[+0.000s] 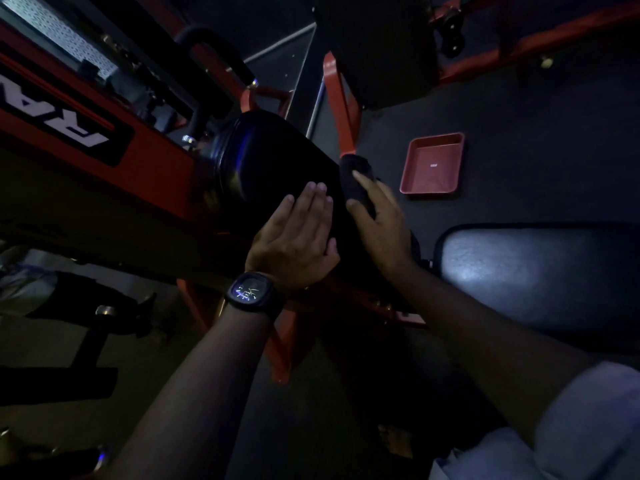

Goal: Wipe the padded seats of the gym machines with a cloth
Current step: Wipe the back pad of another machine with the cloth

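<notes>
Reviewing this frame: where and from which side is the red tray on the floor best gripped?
Take the red tray by its near rim, coming from above. It lies flat on the floor, open side up, and its raised walls give thumb and fingers an edge to pinch; the flat bottom probably offers no grip.

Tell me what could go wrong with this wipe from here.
1. The cloth is dark, the pad black and the light dim: missed patches may go unseen.
2. The right hand works close to the red bar; knuckles might knock it.
3. The tray lies on the floor nearby, a possible trip when moving on.
</notes>
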{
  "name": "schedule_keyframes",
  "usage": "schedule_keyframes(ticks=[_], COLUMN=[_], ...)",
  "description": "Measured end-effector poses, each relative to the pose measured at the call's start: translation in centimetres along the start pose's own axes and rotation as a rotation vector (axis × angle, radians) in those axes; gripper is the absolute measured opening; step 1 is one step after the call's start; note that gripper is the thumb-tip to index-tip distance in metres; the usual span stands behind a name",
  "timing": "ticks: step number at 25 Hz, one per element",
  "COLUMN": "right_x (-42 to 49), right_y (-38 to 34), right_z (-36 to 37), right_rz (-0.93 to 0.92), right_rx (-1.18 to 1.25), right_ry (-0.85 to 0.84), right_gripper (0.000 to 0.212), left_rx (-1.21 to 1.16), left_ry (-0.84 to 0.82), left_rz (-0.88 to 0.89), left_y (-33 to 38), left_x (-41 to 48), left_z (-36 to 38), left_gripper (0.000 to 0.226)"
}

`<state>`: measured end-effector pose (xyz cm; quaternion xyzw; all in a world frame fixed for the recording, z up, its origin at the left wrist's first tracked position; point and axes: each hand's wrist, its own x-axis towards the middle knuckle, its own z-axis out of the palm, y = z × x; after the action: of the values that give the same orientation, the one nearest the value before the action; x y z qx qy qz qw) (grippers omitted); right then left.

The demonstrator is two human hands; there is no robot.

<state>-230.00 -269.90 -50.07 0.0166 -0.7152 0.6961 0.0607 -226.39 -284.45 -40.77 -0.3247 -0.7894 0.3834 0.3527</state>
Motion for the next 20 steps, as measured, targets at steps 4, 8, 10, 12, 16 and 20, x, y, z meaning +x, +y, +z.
schedule_keyframes(ticks=[4,8,10,12,16,20], right_x=[1.9,0.1,2.1,1.8,-1.0,2.1], right_y=[1.3,0.5,3.0,4.0,1.6,4.8], right_z=[0.1,0.4,-0.2,-0.8,-0.1,-0.5], right_rz=[0.431,-0.010,0.239,0.490,-0.035,0.402], right_rx=[0.044,-0.058,0.008,0.015,-0.074,0.018], right_ry=[0.117,0.016,0.063,0.081,0.008,0.094], right_gripper=[0.070,0.057,0.062,0.068,0.054,0.054], left_rx=[-0.011,0.023,0.012,0.000,0.022,-0.001], left_ry=[0.001,-0.006,-0.017,-0.019,0.003,-0.005], left_rz=[0.000,0.001,-0.008,-0.012,0.001,-0.015], left_y=[0.1,0.0,0.2,0.2,0.0,0.1], left_x=[-0.1,-0.2,-0.1,-0.1,-0.1,0.0], left_z=[0.1,0.1,0.0,0.1,0.1,0.0], left_gripper=[0.062,0.062,0.063,0.063,0.063,0.063])
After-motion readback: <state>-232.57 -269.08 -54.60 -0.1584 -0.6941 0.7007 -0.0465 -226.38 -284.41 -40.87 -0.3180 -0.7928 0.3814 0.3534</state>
